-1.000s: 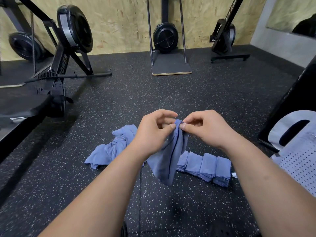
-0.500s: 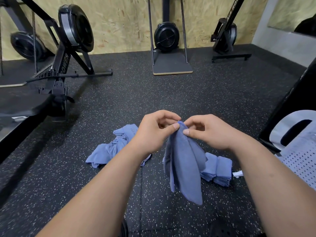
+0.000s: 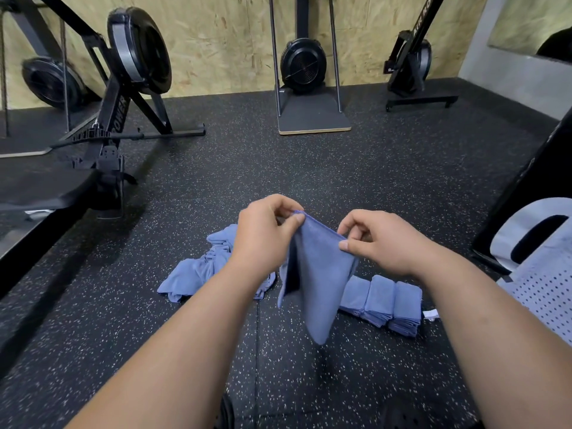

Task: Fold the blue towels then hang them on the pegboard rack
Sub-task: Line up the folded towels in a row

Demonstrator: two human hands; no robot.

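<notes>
Rower [image 3: 139, 54] left; held towel [image 3: 318, 274] partly hides folded stack [image 3: 387, 301].

Speckled floor [image 3: 309, 168]: crumpled towels [image 3: 198, 267], seemingly folded stack [image 3: 383, 301]

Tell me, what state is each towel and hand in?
Held towel: hanging from both hands, off the floor.
Left hand: pinching its top corner.
Right hand: pinching its top edge.
Crumpled towels: loose heap on floor.
Folded towels: folded, lined up on floor.
</notes>
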